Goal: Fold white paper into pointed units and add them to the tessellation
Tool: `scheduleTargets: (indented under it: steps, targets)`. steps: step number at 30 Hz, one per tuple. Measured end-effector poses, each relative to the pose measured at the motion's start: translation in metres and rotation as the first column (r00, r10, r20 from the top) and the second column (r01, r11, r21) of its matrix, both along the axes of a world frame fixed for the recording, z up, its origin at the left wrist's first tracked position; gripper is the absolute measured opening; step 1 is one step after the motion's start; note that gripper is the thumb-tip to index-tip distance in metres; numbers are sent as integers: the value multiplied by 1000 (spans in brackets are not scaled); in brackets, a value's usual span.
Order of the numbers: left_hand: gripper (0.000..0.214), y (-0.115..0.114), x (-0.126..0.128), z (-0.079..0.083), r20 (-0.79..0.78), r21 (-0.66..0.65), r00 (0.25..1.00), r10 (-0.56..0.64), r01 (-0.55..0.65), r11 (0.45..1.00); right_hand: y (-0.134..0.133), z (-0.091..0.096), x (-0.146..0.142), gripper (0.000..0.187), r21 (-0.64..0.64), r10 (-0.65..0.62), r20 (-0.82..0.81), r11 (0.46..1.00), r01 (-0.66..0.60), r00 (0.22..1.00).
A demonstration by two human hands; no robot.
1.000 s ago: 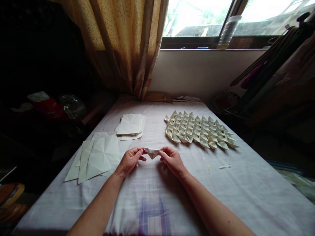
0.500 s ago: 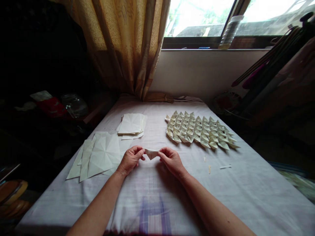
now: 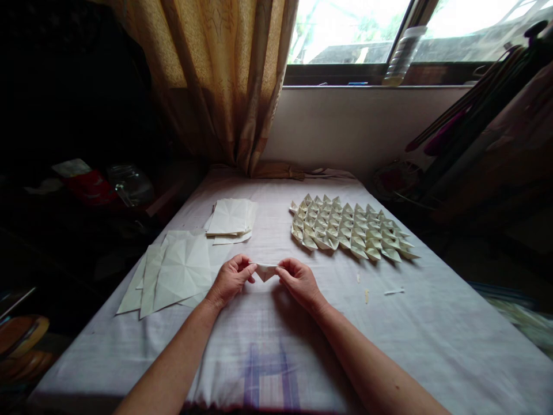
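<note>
Between my two hands, just above the cloth, is a small piece of folded paper (image 3: 265,272) with a straight upper edge and a point facing down. My left hand (image 3: 233,278) pinches its left corner between thumb and fingers. The right corner sits in the closed fingers of my right hand (image 3: 299,280). Ahead to the right, many folded paper boats (image 3: 352,227) stand packed in rows. Creased paper sheets (image 3: 184,271) lie spread out left of my left hand, and a stack of smaller paper squares (image 3: 230,217) lies behind them.
A pale cloth (image 3: 268,334) covers the table. Right of my right hand lie a cotton swab (image 3: 394,291) and a small yellowish scrap (image 3: 367,296). A patterned curtain (image 3: 220,75) hangs to the table's back edge, beside a window with a plastic bottle (image 3: 404,56) on its sill.
Both hands keep their pinch on the folded paper, almost unmoved. The whole view has shifted very slightly.
</note>
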State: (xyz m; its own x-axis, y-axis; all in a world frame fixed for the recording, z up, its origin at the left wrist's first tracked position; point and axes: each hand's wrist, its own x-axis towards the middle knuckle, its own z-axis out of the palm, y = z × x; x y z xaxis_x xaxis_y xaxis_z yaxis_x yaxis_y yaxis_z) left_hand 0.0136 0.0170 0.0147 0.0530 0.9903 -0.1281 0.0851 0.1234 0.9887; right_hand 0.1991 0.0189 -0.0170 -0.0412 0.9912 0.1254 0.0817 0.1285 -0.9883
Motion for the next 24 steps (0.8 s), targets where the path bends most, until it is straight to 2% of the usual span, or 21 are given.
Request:
scheduleTargets:
  steps: [7, 11, 14, 16, 19, 22, 24]
  targets:
    - [46, 1, -2, -2, -74, 10, 997, -20, 20, 1000, 0, -1, 1, 24, 37, -3, 54, 999, 1, 999]
    - [41, 2, -2, -6, -200, 27, 980, -10, 16, 999, -1, -2, 1, 21, 81, -38, 138, 996, 27, 990]
    - [29, 3, 0, -7, -340, 49, 940, -6, 24, 998, -1, -3, 1, 19, 110, -85, 238, 992, 60, 968]
    - [22, 5, 3, -4, -455, 71, 891, 1, 35, 997, 1, -2, 2, 16, 134, -126, 321, 987, 86, 939]
    - [16, 8, 7, 4, -632, 137, 774, 42, 59, 989, 5, 0, 4, 14, 180, -170, 451, 979, 97, 876]
    - [12, 10, 8, 10, -759, 185, 647, 74, 104, 977, 7, 4, 4, 7, 227, -169, 562, 973, 46, 809]
    - [10, 10, 7, 10, -811, 202, 579, 82, 145, 969, 8, 6, 4, 10, 248, -166, 619, 969, 10, 768]
